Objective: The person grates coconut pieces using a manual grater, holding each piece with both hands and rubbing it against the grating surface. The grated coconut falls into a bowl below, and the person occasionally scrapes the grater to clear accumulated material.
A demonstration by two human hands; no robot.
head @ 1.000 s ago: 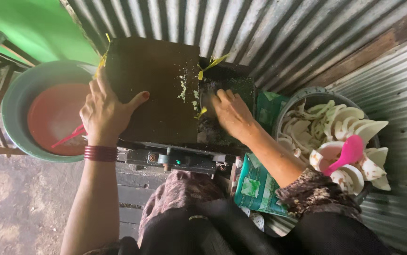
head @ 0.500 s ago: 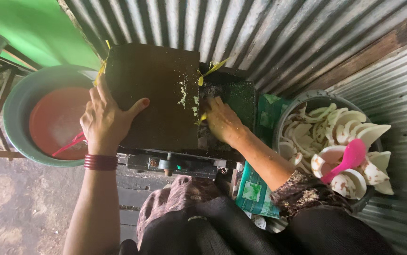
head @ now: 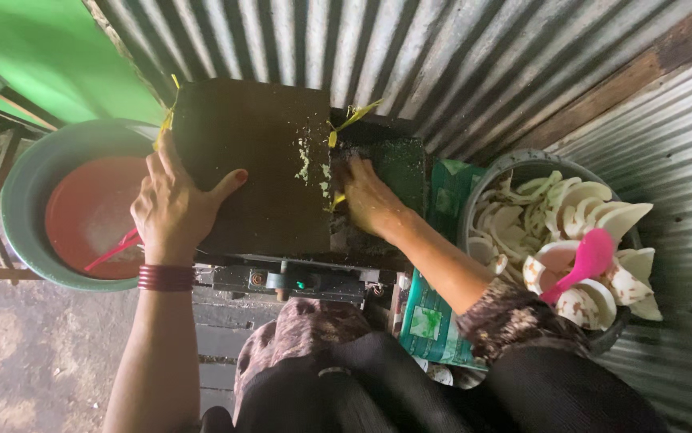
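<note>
A dark box-shaped grating machine (head: 261, 164) stands in front of me, with white shreds stuck along its right edge. My left hand (head: 173, 208) rests flat on the machine's left side, fingers spread, a red bangle on the wrist. My right hand (head: 370, 200) is pushed against the machine's right opening, fingers curled; whatever it presses in there is hidden by the hand. A grey basin (head: 522, 168) at the right is heaped with white coconut pieces (head: 570, 216), and a pink scoop (head: 582, 261) lies on them.
A teal basin (head: 29, 188) at the left holds an orange bowl (head: 93, 212) with a pink spoon (head: 113, 248). Corrugated metal sheets (head: 458, 56) wall in the back and right. A green printed sack (head: 426, 321) lies under my right forearm. Bare ground is at the lower left.
My right hand has slid left and inward to the machine's right opening. My left hand has stayed on the machine's left side. The view has shifted slightly.
</note>
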